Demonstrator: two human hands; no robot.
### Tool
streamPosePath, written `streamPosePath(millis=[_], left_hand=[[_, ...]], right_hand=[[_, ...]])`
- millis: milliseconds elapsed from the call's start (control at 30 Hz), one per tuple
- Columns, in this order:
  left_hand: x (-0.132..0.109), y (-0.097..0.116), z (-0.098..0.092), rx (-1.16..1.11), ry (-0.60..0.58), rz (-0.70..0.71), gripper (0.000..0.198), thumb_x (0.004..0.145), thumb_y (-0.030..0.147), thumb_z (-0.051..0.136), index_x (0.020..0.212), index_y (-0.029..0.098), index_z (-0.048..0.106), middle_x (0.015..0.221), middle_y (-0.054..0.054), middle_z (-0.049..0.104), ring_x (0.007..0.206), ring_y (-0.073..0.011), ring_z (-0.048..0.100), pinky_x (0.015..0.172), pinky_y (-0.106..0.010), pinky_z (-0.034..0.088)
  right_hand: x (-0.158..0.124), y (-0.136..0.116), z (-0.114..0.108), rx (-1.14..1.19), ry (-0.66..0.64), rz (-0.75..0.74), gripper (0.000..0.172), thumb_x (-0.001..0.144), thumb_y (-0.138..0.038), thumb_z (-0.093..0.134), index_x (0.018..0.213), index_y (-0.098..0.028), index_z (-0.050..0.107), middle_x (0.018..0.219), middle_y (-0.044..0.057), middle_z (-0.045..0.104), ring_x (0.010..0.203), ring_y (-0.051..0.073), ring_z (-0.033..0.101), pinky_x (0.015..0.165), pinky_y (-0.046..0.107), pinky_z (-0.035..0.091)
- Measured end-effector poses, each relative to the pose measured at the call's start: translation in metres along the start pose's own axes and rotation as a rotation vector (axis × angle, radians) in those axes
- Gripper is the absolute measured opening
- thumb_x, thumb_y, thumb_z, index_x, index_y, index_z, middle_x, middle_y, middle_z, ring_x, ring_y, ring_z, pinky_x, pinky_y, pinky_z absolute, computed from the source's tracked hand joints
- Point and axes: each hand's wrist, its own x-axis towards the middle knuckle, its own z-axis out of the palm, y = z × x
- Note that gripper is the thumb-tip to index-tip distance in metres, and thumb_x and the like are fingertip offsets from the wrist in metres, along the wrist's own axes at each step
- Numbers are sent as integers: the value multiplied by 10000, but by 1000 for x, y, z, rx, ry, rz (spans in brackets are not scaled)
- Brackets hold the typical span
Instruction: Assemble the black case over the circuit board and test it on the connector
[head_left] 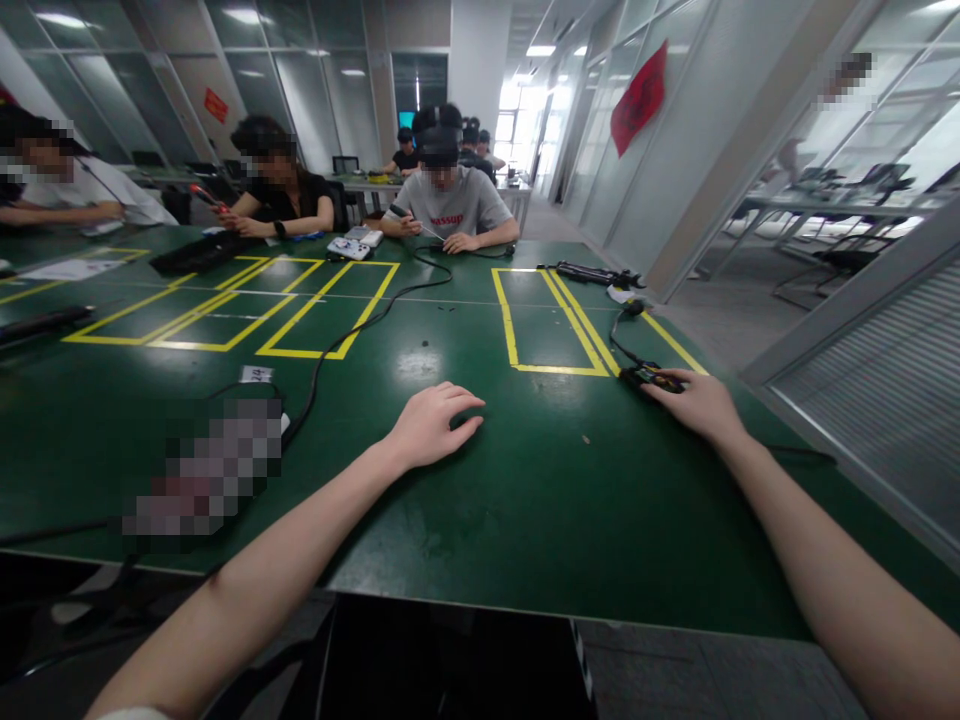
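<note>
Has a bare left hand (435, 425) and right hand (701, 400), with uncovered forearms (300, 545) behind both. Wears a pale sleeve (135, 714), just glimpsed far behind the left hand, and black trousers (450, 660), low between the hands, with white trim along the right edge.

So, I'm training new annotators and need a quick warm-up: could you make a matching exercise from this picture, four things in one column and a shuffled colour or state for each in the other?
Column one
1. left hand
2. right hand
3. tape on the table
4. large banner

Column two
A. touching a dark device
B. red
C. holding nothing
D. yellow

Right pairs: 1-C, 2-A, 3-D, 4-B
</note>
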Motion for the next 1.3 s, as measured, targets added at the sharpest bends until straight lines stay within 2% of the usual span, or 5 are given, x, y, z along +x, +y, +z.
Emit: streamPosePath(millis=[267,400,733,1067,1300], left_hand=[[2,5,-4,-83,9,72,292,945,337,616,1191,201,697,1172,-95,741,1075,-249,675,942,-414,556],[-1,12,-7,-193,-54,166,237,869,401,685,965,186,708,978,-78,740,931,-223,679,852,-347,553],[0,9,-5,-104,-155,122,393,802,376,773,1144,203,687,1040,-69,752,960,-239,684,865,-352,532],[-3,2,2,-87,-157,72,711,803,484,801,1417,217,561,1351,-136,658,1229,-309,603,1049,-478,496],[0,7,1,-132,-70,105,416,870,419,745,1220,203,685,1181,-103,730,1105,-266,657,980,-419,519]], right_hand=[[-76,-95,42,357,-227,-776,249,821,-301,710,1045,-201,751,980,80,765,864,248,731,788,367,590],[-112,-137,47,494,-425,-1069,262,836,-247,726,1095,-209,731,976,66,748,860,210,728,779,310,587],[-107,-131,42,536,-180,-1043,189,926,-320,674,1069,-226,755,999,81,775,861,207,746,776,321,622],[-102,-128,46,421,-181,-1100,222,990,-355,611,1113,-231,749,1001,83,784,828,203,759,746,309,618],[-104,-131,47,422,-190,-1106,193,988,-331,615,1080,-215,740,968,82,779,827,199,755,731,297,602]])
